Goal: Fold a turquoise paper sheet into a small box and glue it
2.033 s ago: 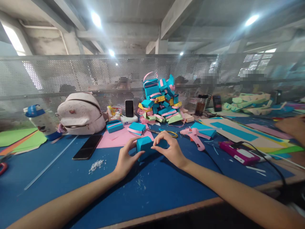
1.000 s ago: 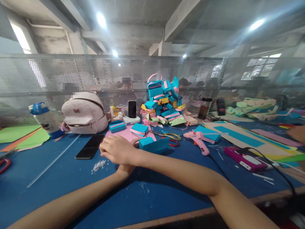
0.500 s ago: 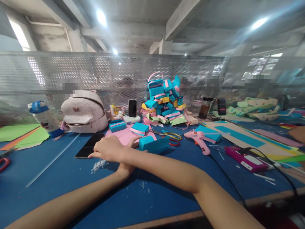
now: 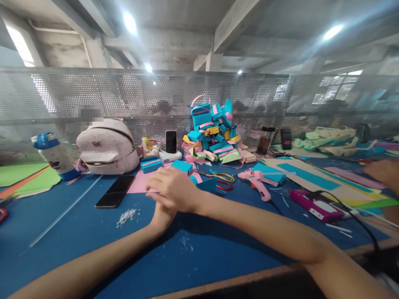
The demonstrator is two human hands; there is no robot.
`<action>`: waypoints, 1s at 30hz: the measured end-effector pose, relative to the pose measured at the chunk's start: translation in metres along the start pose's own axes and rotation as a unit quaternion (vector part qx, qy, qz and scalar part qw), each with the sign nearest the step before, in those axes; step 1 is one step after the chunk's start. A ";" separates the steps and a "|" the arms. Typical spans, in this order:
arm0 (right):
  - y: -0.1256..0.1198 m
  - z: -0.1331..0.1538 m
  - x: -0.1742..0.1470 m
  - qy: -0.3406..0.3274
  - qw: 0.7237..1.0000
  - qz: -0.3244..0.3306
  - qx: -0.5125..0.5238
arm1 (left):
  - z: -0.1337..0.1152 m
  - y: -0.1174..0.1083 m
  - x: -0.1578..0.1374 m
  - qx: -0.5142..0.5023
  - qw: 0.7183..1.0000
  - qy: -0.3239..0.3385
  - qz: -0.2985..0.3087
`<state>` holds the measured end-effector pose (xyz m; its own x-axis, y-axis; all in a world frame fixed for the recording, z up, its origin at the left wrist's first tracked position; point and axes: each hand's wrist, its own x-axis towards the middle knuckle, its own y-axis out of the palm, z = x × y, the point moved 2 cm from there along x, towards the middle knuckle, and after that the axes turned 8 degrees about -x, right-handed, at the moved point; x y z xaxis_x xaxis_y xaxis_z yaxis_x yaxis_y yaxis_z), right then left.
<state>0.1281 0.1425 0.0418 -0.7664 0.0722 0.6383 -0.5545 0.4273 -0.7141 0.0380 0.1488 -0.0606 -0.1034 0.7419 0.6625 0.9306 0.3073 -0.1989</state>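
My right hand (image 4: pixel 174 189) crosses over my left, its back toward me and its fingers curled; anything in them is hidden. Under it, my left hand (image 4: pixel 163 216) comes up from the lower left, its fingers mostly covered. A folded blue paper box (image 4: pixel 207 184) shows just behind my right hand, at my left hand's fingers. Pink paper (image 4: pixel 139 182) lies beneath. Two more blue paper boxes stand beyond: a pink-banded one (image 4: pixel 151 165) and another (image 4: pixel 181 166). A black phone (image 4: pixel 115 192) lies left of my hands.
Scissors (image 4: pixel 226 178), a pink glue gun (image 4: pixel 257 182) and a magenta device (image 4: pixel 314 204) with a cable lie to the right. Behind rises a pile of paper boxes (image 4: pixel 215 133). A backpack (image 4: pixel 107 147) and bottle (image 4: pixel 56 155) stand left. Another person's hand (image 4: pixel 378 172) is at far right.
My right hand has moved right, from near the phone to over my left hand, and now covers much of the blue paper box. The view has shifted slightly.
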 end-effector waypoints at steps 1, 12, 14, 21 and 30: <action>-0.007 -0.012 -0.012 0.020 1.000 -0.012 0.008 | 0.000 0.000 -0.001 -0.009 1.000 0.003 0.012; 0.011 -0.062 -0.121 0.273 0.945 -0.116 0.140 | -0.006 -0.003 -0.001 -0.054 0.997 -0.010 0.055; 0.017 -0.066 -0.122 0.314 0.925 -0.101 0.191 | -0.007 -0.004 0.000 -0.046 0.998 -0.008 0.047; 0.028 -0.068 -0.121 0.334 0.853 -0.081 0.393 | -0.006 -0.007 0.000 -0.023 0.999 0.011 0.035; 0.023 -0.064 -0.119 0.325 0.845 -0.121 0.407 | -0.006 -0.007 0.001 -0.017 0.999 0.010 0.044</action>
<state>0.2278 0.2016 -0.0322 -0.4045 0.6642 0.6286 -0.9119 -0.2409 -0.3323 0.0339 0.1433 -0.0543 -0.0138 0.7524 0.6586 0.9471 0.2210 -0.2326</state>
